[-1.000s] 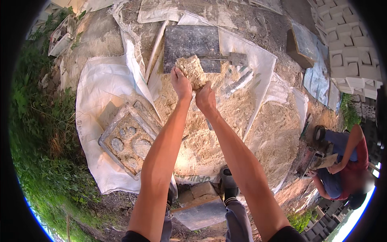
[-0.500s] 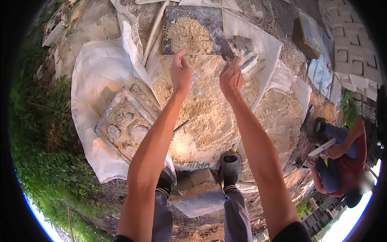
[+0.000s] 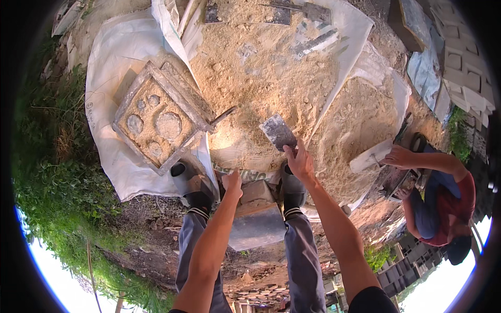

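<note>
My right hand (image 3: 300, 159) grips the handle of a flat metal scraper (image 3: 278, 132), its blade lying on the near edge of the sandy mix pile (image 3: 261, 78). My left hand (image 3: 233, 182) is curled into a fist, low between my knees, beside a grey block (image 3: 257, 192) that sits between my dark boots (image 3: 190, 187). To the left, a square mould (image 3: 156, 122) filled with sandy mix and showing round dimples rests on a white sheet (image 3: 112, 68). A thin rod (image 3: 224, 115) sticks out from the mould's right corner.
Another person (image 3: 441, 208) crouches at the right, one hand (image 3: 399, 156) on a pale tool in the sand. Grass (image 3: 47, 172) borders the left side. Stacked patterned blocks (image 3: 469, 68) stand at the upper right, and a dark plate (image 3: 276, 10) lies at the far end.
Both my hands have pulled back from the far dark plate, where they held a clump of mix. The right hand now holds the scraper; the left has dropped beside the block.
</note>
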Motion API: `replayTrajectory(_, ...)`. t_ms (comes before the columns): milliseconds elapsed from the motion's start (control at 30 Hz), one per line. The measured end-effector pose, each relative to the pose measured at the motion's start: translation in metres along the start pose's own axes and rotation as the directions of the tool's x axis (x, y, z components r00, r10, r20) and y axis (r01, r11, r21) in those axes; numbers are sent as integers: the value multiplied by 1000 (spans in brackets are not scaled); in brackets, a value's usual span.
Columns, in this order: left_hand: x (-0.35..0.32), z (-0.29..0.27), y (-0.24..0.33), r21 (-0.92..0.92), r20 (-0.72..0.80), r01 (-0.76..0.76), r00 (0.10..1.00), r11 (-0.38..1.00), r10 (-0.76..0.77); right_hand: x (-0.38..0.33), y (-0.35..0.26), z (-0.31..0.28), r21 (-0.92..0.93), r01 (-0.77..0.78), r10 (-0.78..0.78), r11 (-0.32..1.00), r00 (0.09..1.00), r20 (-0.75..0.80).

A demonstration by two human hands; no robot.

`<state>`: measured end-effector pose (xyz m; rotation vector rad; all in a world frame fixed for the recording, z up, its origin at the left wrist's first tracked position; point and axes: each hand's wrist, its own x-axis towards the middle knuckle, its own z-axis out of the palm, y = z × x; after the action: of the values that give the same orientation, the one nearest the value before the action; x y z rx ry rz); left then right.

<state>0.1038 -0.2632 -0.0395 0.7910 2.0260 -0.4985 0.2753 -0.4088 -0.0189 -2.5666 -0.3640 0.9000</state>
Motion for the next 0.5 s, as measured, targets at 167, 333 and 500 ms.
replayTrajectory(167, 42, 11, -29, -389, -24, 157, 983, 908, -181, -37, -29, -17, 170, -145, 48, 975, 879, 474)
replayTrajectory(333, 21, -14, -45, -267, 227, -136, 953, 954, 199, -58, -6, -10, -58, 72, -38, 996, 895, 444)
replayTrajectory(500, 45, -23, -67, -136, 334, -365, 859, 921, 389, -60, -20, -20, 84, -100, 44, 991, 861, 506)
